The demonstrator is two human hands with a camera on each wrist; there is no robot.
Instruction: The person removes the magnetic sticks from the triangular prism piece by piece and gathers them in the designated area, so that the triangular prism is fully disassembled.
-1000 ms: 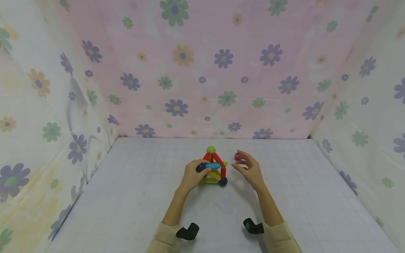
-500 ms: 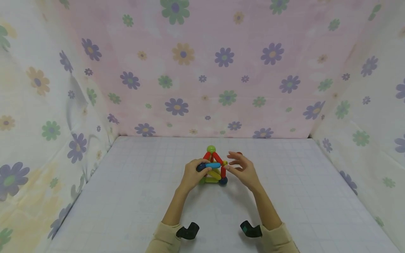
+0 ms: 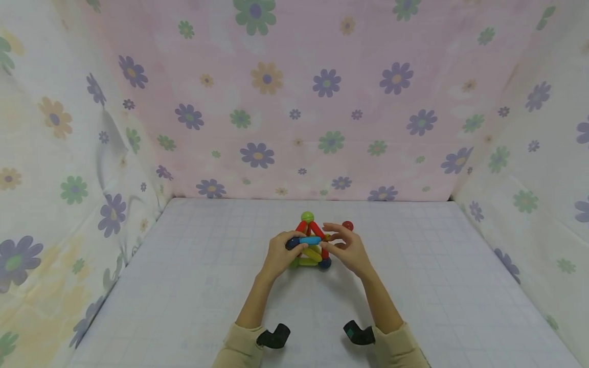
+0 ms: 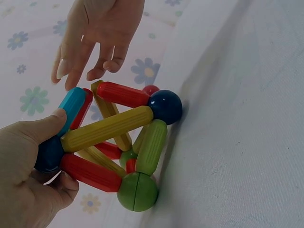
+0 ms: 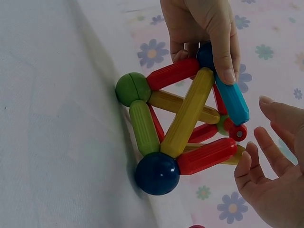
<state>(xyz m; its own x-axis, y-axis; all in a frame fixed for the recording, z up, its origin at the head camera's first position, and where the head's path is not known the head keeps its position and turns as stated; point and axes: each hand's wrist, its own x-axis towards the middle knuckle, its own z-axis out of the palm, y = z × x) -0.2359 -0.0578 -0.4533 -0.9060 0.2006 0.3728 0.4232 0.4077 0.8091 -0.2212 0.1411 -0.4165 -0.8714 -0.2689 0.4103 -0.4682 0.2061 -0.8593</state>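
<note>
A toy frame of magnetic rods and balls stands on the white surface. At its near upper corner my left hand [image 3: 279, 254] grips a dark blue ball [image 4: 49, 154], thumb against a light blue rod [image 5: 232, 104]. That rod's other end is free. Another dark blue ball [image 5: 157, 173] and a green ball [image 5: 133, 89] sit at lower corners; a lime ball [image 3: 307, 217] tops the back. My right hand [image 3: 352, 250] is beside the free ends of the blue rod, a red rod [image 5: 206, 156] and a yellow rod [image 5: 241, 153], fingers apart. Whether a fingertip touches the yellow end I cannot tell.
A loose red ball [image 3: 347, 225] lies on the white surface [image 3: 184, 286] behind my right hand. Flower-patterned cloth [image 3: 294, 92] encloses the back and both sides. A black angled piece [image 3: 274, 336] sticks out from each sleeve.
My right hand has moved left to the frame's right corner, bringing the red ball, partly covered before, into full sight. The left hand keeps its grip in place.
</note>
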